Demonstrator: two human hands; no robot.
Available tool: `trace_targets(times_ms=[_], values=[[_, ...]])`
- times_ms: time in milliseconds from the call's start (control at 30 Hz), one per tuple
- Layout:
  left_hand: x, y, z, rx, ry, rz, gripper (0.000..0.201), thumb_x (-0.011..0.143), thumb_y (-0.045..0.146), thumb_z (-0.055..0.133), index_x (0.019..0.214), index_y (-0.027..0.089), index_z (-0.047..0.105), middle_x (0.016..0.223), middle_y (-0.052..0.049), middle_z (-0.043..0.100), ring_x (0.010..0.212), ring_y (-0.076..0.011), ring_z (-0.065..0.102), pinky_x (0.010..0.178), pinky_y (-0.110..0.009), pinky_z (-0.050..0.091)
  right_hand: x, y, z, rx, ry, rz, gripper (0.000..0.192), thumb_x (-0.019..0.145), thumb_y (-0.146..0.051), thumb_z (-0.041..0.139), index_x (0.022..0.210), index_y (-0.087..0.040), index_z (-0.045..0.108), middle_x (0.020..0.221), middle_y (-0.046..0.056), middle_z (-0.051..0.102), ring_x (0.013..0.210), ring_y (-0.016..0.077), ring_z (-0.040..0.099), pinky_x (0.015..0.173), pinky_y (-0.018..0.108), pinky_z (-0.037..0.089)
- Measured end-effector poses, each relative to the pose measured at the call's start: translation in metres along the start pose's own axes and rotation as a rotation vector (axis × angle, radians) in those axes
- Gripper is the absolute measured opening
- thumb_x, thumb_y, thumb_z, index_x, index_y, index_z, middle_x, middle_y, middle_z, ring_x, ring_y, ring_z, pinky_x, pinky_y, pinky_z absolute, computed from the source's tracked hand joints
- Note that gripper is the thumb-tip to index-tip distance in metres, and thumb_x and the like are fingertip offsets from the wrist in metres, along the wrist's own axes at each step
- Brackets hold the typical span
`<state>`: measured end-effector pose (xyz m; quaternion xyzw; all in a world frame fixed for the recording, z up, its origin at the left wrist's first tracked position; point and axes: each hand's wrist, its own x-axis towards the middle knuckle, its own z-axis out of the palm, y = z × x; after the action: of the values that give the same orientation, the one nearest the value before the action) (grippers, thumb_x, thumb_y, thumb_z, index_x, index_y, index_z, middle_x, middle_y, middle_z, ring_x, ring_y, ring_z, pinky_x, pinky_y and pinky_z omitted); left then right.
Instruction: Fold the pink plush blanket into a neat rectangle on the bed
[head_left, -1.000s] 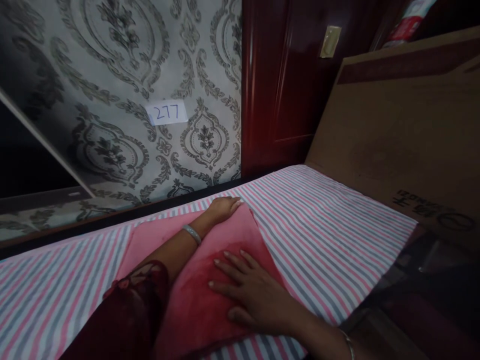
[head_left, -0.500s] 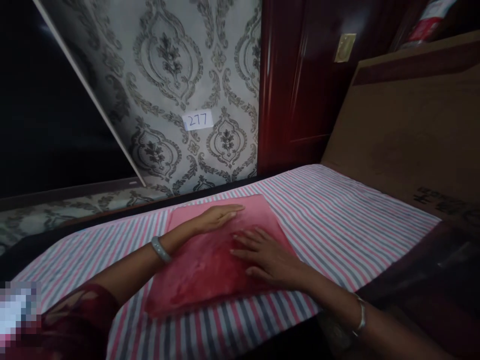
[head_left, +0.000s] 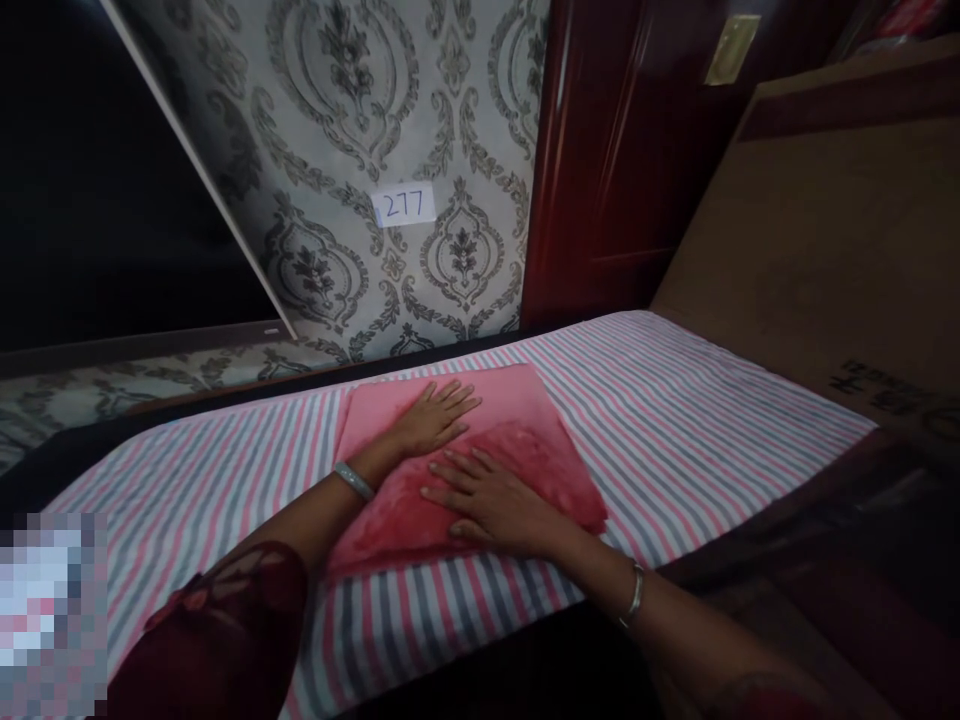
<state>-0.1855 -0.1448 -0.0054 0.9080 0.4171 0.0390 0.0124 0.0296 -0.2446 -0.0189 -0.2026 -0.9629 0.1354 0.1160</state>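
Observation:
A flat, roughly square pink-and-red plush cloth (head_left: pixel 517 390) lies on the striped cloth, perhaps a cushion cover; its exact kind is unclear. Its far part is paler pink and smooth, while the near part is deeper red and fuzzy. My left hand (head_left: pixel 435 418) rests palm down on the upper middle of it, fingers spread. Lower and to the right, my right hand (head_left: pixel 495 502) lies flat on the red part with its fingers apart. Neither hand grips anything. A bracelet is on each wrist.
A pink, grey and white striped cloth (head_left: pixel 675 400) covers the surface. Behind stands a patterned wall with a paper reading 277 (head_left: pixel 405 204). A dark screen (head_left: pixel 127 180) is at the left, a large cardboard box (head_left: pixel 825 230) at the right, a dark red wooden panel (head_left: pixel 600 150) between.
My left hand has turned flatter and its fingers have spread. My right hand has shifted left over the plush cloth. The view has tipped down slightly.

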Motion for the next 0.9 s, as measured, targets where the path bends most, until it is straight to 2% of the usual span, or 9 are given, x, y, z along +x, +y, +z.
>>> trace_targets(times_ms=[167,367,467,567,633,700,800,833,900], values=[[0.003,0.001,0.000,0.031,0.000,0.005,0.055,0.104,0.046,0.030,0.157,0.032,0.029,0.166,-0.004,0.023,0.154,-0.0265,0.012,0.122,-0.056,0.003,0.001,0.000,0.000,-0.023,-0.008,0.006,0.058,0.104,-0.051,0.040,0.157,-0.029,0.029,0.167,0.003,0.019,0.154,0.0219,0.008,0.125,0.049,0.005],[-0.007,0.016,-0.023,-0.019,-0.066,-0.062,0.057,0.103,0.047,0.035,0.156,0.028,0.032,0.165,-0.007,0.026,0.153,-0.0264,0.018,0.121,-0.055,0.008,-0.001,0.000,0.001,-0.060,0.005,0.023,0.056,0.104,-0.050,0.042,0.156,-0.032,0.031,0.165,0.003,0.026,0.153,0.0245,0.015,0.124,0.051,0.009],[-0.033,0.020,-0.037,-0.085,-0.051,-0.107,0.055,0.103,0.049,0.032,0.153,0.026,0.038,0.163,-0.009,0.031,0.151,-0.0249,0.023,0.121,-0.053,0.012,-0.002,0.001,0.002,-0.057,0.016,0.022,0.056,0.104,-0.049,0.043,0.156,-0.033,0.031,0.165,0.003,0.025,0.153,0.0244,0.015,0.124,0.051,0.010],[-0.073,0.026,-0.045,-0.107,-0.013,-0.170,0.052,0.105,0.045,0.029,0.150,0.025,0.044,0.159,-0.009,0.038,0.150,-0.0237,0.028,0.121,-0.052,0.014,-0.002,0.002,0.000,-0.018,0.015,-0.013,0.056,0.104,-0.049,0.042,0.156,-0.030,0.033,0.164,0.003,0.024,0.153,0.0243,0.015,0.124,0.052,0.010],[-0.102,0.037,-0.045,-0.088,0.025,-0.221,0.051,0.105,0.042,0.031,0.149,0.023,0.045,0.157,-0.010,0.042,0.149,-0.0244,0.031,0.121,-0.052,0.017,-0.002,0.004,-0.004,0.039,0.018,-0.040,0.054,0.104,-0.049,0.042,0.154,-0.029,0.038,0.163,0.004,0.029,0.152,0.0242,0.020,0.124,0.052,0.014],[-0.129,0.055,-0.040,-0.054,0.084,-0.250,0.051,0.104,0.040,0.035,0.149,0.019,0.045,0.155,-0.012,0.044,0.147,-0.0255,0.035,0.120,-0.051,0.023,0.002,0.008,-0.010,0.125,0.051,-0.056,0.048,0.105,-0.046,0.040,0.148,-0.028,0.047,0.157,0.005,0.041,0.148,0.0237,0.032,0.122,0.050,0.024],[-0.161,0.092,-0.023,0.010,0.165,-0.209,0.052,0.101,0.039,0.044,0.149,0.021,0.045,0.153,-0.012,0.048,0.145,-0.0273,0.038,0.118,-0.051,0.029,0.019,0.019,-0.020,0.207,0.154,-0.051,0.043,0.105,-0.040,0.038,0.140,-0.026,0.058,0.142,0.008,0.059,0.134,0.0231,0.053,0.115,0.045,0.039],[-0.168,0.104,-0.015,0.043,0.181,-0.187,0.053,0.099,0.040,0.049,0.149,0.022,0.045,0.153,-0.011,0.048,0.145,-0.0285,0.038,0.118,-0.053,0.030,0.028,0.022,-0.023,0.195,0.174,-0.051,0.043,0.105,-0.039,0.039,0.140,-0.025,0.059,0.140,0.008,0.061,0.132,0.0237,0.055,0.114,0.045,0.040],[-0.177,0.124,0.001,0.126,0.231,-0.183,0.058,0.096,0.041,0.055,0.150,0.024,0.044,0.154,-0.010,0.046,0.146,-0.0307,0.035,0.118,-0.056,0.027,0.053,0.026,-0.028,0.131,0.164,-0.076,0.043,0.103,-0.036,0.041,0.142,-0.025,0.056,0.145,0.009,0.057,0.138,0.0256,0.048,0.116,0.048,0.036]])
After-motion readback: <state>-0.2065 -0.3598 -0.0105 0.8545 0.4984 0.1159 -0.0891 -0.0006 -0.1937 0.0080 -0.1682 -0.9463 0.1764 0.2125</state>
